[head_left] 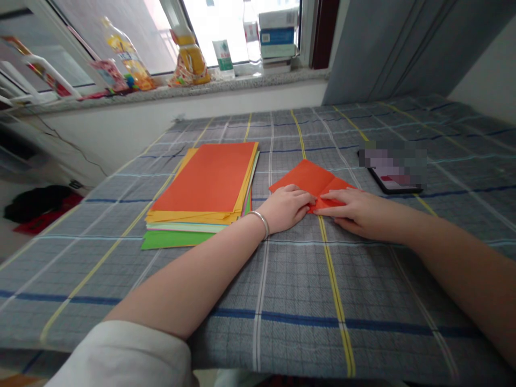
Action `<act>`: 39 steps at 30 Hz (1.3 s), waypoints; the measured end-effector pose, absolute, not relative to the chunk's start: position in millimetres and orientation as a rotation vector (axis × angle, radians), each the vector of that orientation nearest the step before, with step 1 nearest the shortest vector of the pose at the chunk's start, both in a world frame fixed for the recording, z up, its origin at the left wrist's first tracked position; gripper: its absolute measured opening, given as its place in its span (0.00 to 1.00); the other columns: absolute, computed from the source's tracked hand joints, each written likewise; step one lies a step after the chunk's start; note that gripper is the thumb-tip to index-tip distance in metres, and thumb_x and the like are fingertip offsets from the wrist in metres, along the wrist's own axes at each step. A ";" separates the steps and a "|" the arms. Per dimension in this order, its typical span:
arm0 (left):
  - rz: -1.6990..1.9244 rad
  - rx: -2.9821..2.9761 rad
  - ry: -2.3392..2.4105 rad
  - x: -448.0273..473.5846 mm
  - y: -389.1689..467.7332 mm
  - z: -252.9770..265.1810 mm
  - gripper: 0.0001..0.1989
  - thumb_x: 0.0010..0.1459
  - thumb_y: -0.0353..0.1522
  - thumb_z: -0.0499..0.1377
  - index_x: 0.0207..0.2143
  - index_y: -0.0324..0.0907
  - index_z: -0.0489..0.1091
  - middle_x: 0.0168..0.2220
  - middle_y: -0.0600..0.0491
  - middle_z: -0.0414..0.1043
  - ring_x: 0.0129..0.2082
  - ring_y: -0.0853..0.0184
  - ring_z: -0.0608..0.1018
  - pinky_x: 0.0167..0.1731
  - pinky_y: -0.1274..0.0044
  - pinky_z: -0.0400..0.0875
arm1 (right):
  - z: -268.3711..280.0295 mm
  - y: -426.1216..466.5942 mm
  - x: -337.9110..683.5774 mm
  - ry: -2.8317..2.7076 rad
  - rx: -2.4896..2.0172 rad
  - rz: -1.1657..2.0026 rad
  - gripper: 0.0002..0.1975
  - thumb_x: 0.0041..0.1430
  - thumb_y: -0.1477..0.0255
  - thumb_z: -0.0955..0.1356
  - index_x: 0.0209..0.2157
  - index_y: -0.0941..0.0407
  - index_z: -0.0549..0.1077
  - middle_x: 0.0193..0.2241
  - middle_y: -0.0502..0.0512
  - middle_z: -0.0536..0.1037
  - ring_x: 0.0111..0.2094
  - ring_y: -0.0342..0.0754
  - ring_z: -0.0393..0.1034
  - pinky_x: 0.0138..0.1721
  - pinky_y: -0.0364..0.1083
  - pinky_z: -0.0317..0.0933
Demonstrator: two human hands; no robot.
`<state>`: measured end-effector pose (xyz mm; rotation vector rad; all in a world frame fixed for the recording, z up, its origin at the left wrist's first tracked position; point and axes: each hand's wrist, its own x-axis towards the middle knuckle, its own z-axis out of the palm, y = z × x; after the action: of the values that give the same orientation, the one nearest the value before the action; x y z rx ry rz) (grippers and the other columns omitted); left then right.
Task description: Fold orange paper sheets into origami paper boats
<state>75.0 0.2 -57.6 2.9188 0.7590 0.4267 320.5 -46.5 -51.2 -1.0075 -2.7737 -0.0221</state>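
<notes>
A folded sheet of orange paper (305, 173) lies on the plaid cloth with creases across it and a corner pointing away from me. My left hand (287, 208), with a silver bangle at the wrist, rests on its near left part, fingers bent and pressed together on the paper. From the other side, my right hand (351, 210) grips the near right part, with fingers above and below the edge. The fingertips of both hands almost meet at the near edge of the sheet. Parts of that edge are hidden beneath the fingers.
Left of my hands lies a stack of coloured paper (205, 180), orange on top. A phone (389, 180) lies to the right on the plaid cloth (298, 285). Bottles, a tube and boxes (277, 35) line the windowsill (242, 83) behind.
</notes>
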 end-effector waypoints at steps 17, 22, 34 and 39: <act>0.086 2.774 1.032 90.8 3.6 -55.6 0.24 0.73 0.37 0.45 0.69 0.47 0.57 0.72 0.53 0.51 0.72 0.53 0.52 0.70 0.53 0.46 | -57.8 -40.8 325.0 -2.720 -0.941 0.068 0.21 0.65 0.74 0.63 0.56 0.49 0.77 0.58 0.63 0.74 0.58 0.58 0.70 0.57 0.60 0.65; -0.004 2.776 1.099 94.4 0.8 -54.2 0.26 0.73 0.37 0.46 0.70 0.46 0.54 0.74 0.51 0.47 0.74 0.48 0.45 0.70 0.50 0.41 | -58.5 -40.1 325.4 -2.722 -0.957 0.085 0.23 0.63 0.75 0.65 0.58 0.46 0.76 0.59 0.61 0.74 0.58 0.58 0.70 0.57 0.60 0.65; 0.043 2.819 1.078 92.1 4.0 -60.5 0.25 0.72 0.38 0.46 0.70 0.50 0.56 0.73 0.51 0.49 0.73 0.49 0.48 0.69 0.49 0.43 | -40.3 -52.1 333.9 -2.797 -1.144 -0.230 0.19 0.64 0.72 0.64 0.50 0.43 0.81 0.52 0.59 0.79 0.48 0.58 0.76 0.48 0.59 0.69; 0.083 2.837 1.073 91.2 2.3 -61.3 0.25 0.72 0.38 0.47 0.70 0.51 0.55 0.73 0.52 0.49 0.73 0.49 0.49 0.69 0.48 0.43 | -40.5 -50.9 333.2 -2.794 -1.081 -0.300 0.19 0.62 0.73 0.65 0.51 0.45 0.80 0.53 0.58 0.79 0.54 0.60 0.72 0.54 0.61 0.66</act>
<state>91.2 2.3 -61.3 2.8373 1.0735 0.0829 333.2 -50.9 -40.5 -1.0806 -2.7937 -0.3004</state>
